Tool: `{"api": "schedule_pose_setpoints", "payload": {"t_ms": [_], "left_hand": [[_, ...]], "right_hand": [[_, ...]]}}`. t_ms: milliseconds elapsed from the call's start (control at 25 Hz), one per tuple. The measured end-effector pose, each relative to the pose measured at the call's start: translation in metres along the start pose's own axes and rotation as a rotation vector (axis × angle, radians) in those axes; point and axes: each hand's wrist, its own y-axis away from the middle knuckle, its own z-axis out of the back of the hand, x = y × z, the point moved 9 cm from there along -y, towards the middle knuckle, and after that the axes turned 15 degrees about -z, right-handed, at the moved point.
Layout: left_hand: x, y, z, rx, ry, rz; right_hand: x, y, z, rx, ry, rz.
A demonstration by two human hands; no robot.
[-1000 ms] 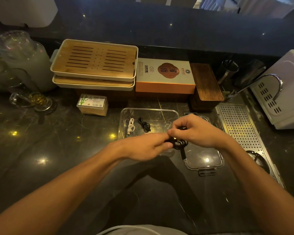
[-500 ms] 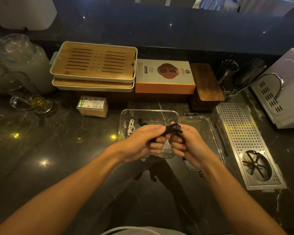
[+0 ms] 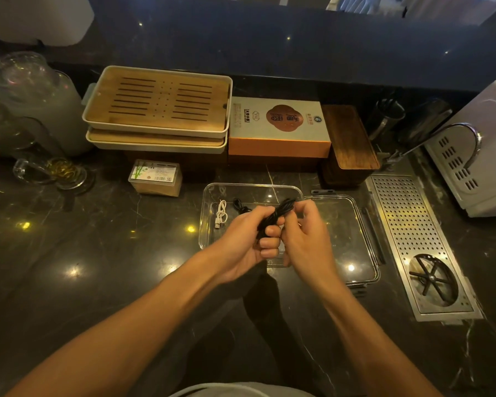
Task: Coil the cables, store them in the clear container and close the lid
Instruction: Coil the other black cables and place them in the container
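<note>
Between both hands, over the near edge of the clear container [image 3: 209,207], sits a black cable [image 3: 272,217] bundle: left hand [image 3: 248,242] fist-wrapped round it, right hand [image 3: 305,236] pinching its top end. Coiling step, nearly done I'd say. Next: drop it just beyond left hand w/ white cable [image 3: 221,214] & small black coil [image 3: 240,207], then fetch lid [image 3: 352,242] beside right hand.

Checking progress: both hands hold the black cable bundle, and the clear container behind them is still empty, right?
Not quite. The head view shows both hands gripping the black cable bundle, but the clear plastic container already holds a coiled white cable and a coiled black cable.
</note>
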Motion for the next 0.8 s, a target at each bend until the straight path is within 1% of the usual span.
{"api": "schedule_pose_setpoints", "payload": {"t_ms": [120, 200, 280, 440, 520, 600, 680, 800], "left_hand": [[-0.007, 0.002, -0.004, -0.045, -0.161, -0.058], [-0.011, 0.002, -0.001, -0.086, -0.246, -0.097], [-0.020, 0.001, 0.004, -0.107, -0.384, -0.199], [-0.034, 0.005, -0.004, 0.004, -0.802, -0.429], [-0.038, 0.009, -0.011, 0.074, -0.946, -0.520], [-0.042, 0.011, -0.018, 0.139, -1.030, -0.578], [-0.049, 0.012, -0.022, 0.158, -1.073, -0.617], [-0.055, 0.013, -0.025, 0.130, -1.005, -0.657]], "right_hand": [[0.004, 0.004, 0.005, 0.009, -0.143, -0.001], [0.008, 0.007, 0.007, 0.027, -0.186, 0.022], [0.010, 0.010, 0.006, 0.043, -0.209, 0.032], [0.015, 0.009, 0.007, 0.035, -0.289, 0.022], [0.018, 0.010, 0.008, 0.036, -0.298, 0.024], [0.019, 0.012, 0.009, 0.063, -0.333, 0.000], [0.019, 0.013, 0.007, 0.108, -0.376, -0.007], [0.025, 0.020, 0.003, 0.161, -0.426, 0.057]]}}
